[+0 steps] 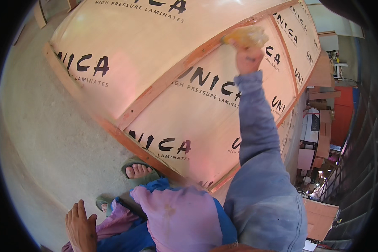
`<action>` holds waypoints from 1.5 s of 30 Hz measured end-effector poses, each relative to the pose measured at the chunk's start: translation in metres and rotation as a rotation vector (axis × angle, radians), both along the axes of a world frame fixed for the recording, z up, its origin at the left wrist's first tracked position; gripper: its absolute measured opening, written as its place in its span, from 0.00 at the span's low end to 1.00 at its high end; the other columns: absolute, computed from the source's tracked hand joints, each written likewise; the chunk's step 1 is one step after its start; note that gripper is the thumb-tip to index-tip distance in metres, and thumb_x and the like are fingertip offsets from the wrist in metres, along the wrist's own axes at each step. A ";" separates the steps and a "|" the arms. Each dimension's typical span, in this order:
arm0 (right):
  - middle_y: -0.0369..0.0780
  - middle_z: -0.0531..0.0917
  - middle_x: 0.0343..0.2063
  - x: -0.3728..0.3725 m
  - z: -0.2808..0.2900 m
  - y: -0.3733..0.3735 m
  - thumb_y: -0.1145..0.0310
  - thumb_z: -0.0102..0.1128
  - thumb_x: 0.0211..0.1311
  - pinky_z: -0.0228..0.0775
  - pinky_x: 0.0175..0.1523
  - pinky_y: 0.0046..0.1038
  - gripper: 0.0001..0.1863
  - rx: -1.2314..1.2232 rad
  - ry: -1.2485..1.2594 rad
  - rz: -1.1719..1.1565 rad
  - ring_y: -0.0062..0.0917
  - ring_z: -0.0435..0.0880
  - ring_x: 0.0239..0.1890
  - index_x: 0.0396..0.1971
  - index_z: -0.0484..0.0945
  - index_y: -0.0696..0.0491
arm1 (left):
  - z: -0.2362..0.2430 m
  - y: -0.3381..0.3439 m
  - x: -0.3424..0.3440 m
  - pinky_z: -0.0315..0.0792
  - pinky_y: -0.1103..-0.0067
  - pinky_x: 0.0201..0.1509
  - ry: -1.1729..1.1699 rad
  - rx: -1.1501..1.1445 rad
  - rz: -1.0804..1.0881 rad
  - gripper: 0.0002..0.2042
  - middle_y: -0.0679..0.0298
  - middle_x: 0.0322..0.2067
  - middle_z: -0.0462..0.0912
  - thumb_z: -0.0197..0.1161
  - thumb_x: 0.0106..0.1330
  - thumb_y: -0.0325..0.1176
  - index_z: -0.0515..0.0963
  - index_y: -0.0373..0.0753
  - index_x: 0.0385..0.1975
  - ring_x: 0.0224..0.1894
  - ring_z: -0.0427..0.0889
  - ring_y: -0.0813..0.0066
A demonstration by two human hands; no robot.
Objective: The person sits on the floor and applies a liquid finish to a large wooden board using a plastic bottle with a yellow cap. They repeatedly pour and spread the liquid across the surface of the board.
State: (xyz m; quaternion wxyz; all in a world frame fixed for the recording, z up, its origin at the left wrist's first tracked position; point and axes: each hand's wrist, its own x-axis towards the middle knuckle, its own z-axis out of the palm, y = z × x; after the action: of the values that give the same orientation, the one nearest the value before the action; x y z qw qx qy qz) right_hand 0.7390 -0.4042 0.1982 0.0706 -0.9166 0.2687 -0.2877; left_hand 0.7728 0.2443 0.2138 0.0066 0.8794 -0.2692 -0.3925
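My right hand [250,57], at the end of a grey sleeve, is closed on a crumpled yellowish rag [248,36], which rests on a reddish-brown wooden batten [176,77] crossing a large pale laminate-wrapped panel [134,40]. The rag is slightly blurred. More battens run along the panel's lower and right edges and across its upper right part, dividing the printed surface. My left hand [80,227] hangs at the lower left, away from the panel, with its fingers loosely extended and nothing in it.
Grey concrete floor [50,147] lies to the left, with my sandalled foot [136,170] beside the panel's lower edge. Boards [323,126] and assorted clutter stand at the right, near an orange surface [342,105]. Narrow wooden pieces [40,14] are at the upper left.
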 end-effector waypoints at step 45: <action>0.41 0.90 0.41 0.045 0.073 -0.178 0.62 0.80 0.56 0.78 0.52 0.28 0.23 0.005 -0.276 -0.076 0.26 0.88 0.42 0.48 0.84 0.59 | 0.011 0.005 0.006 0.76 0.58 0.56 -0.052 -0.094 -0.110 0.25 0.41 0.53 0.82 0.61 0.74 0.41 0.72 0.32 0.65 0.52 0.81 0.43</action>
State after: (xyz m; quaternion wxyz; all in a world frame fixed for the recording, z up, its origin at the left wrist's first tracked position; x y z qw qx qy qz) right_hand 0.7844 -0.5822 0.2714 0.0982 -0.8571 0.2919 -0.4129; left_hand 0.7787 0.2493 0.2248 0.0191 0.8720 -0.3352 -0.3561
